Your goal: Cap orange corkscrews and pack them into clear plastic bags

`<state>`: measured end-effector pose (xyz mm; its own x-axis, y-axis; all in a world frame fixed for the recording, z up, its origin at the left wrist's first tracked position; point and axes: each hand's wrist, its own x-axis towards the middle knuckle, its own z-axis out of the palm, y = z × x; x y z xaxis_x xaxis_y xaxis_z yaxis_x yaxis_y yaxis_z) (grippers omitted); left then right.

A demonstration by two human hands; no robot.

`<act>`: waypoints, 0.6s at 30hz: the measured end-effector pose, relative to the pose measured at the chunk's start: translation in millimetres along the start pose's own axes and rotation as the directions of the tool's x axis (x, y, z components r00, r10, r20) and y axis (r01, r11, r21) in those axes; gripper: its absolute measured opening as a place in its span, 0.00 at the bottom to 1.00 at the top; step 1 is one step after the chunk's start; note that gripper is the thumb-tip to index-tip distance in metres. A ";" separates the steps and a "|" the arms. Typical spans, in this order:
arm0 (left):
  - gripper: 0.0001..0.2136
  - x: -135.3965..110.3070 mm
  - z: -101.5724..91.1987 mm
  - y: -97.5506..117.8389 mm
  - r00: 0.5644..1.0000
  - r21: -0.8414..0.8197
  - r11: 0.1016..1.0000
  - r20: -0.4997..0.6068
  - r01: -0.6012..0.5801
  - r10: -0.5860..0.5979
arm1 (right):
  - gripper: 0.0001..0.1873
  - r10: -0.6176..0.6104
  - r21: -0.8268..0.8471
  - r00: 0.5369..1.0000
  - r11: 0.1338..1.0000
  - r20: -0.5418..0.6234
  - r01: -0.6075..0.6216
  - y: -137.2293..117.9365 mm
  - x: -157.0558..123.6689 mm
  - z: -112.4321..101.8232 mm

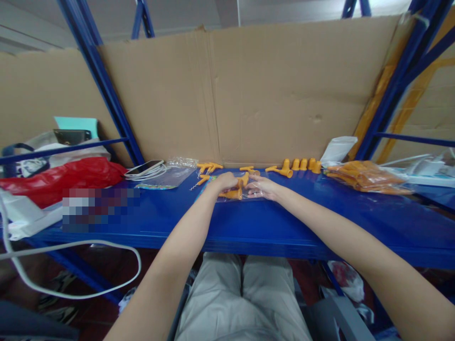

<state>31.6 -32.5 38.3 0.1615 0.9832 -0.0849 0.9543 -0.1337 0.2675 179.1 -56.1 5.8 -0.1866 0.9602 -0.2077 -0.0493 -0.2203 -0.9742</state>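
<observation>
Red plastic sheeting [71, 177] is bunched at nine o'clock on the blue surface [284, 222], with a white cable [71, 246] looping off the edge below it. Towards ten o'clock lie a phone [144, 167] and a few empty sleeves [170, 175], then loose orange fittings [208, 167] at eleven.

At the middle, our left hand [223, 182] is curled around an orange piece [232, 193], which rests on a clear bag [249, 194] lying flat on the surface. Our right hand [265, 188] appears to pinch that bag's film at its three o'clock side.

To do this well, we judge the film should be held taut and its opening wide, so the piece's flared end does not snag.

At one o'clock stands a row of orange cones [302, 164], and filled packets [362, 175] lie at two.
</observation>
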 end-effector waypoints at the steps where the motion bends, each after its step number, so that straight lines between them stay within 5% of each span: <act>1: 0.13 0.1 -0.1 0.2 1.000 0.004 1.000 -0.003 0.000 0.000 | 0.34 -0.001 0.004 1.000 1.000 0.004 0.001 0.4 0.6 -0.6; 6: 0.12 7.3 4.5 -3.8 1.000 -0.037 0.999 -0.014 -0.018 0.017 | 0.21 -0.032 -0.021 0.999 0.999 -0.004 0.032 -1.3 8.2 -8.1; 9: 0.11 11.3 8.5 -5.8 0.999 -0.077 0.997 -0.032 -0.015 0.013 | 0.11 -0.126 -0.138 0.985 0.984 -0.119 0.109 -9.4 15.0 -21.0; 12: 0.12 12.8 10.2 -5.1 0.999 -0.061 0.998 -0.052 -0.002 -0.001 | 0.08 -0.349 -0.354 0.872 0.908 -0.343 0.225 -20.5 20.3 -46.1; 15: 0.14 15.6 10.9 -4.6 0.998 0.033 0.999 -0.067 -0.010 0.012 | 0.12 -0.560 -0.703 0.698 0.702 -0.445 0.115 -25.8 23.4 -81.0; 17: 0.15 20.0 12.5 -5.9 0.995 0.108 0.993 -0.089 -0.045 0.055 | 0.13 -0.684 -0.895 0.647 0.446 -0.338 0.004 -23.0 25.4 -103.7; 18: 0.16 23.0 13.7 -7.1 0.992 0.141 0.988 -0.102 -0.064 0.078 | 0.16 -0.691 -0.938 0.664 0.343 -0.284 -0.044 -19.9 26.7 -113.2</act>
<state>32.0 -10.7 21.3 0.2092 0.9772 0.0349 0.9680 -0.2120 0.1344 286.2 -6.7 9.6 0.1885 0.8390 0.5105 0.9120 0.0434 -0.4080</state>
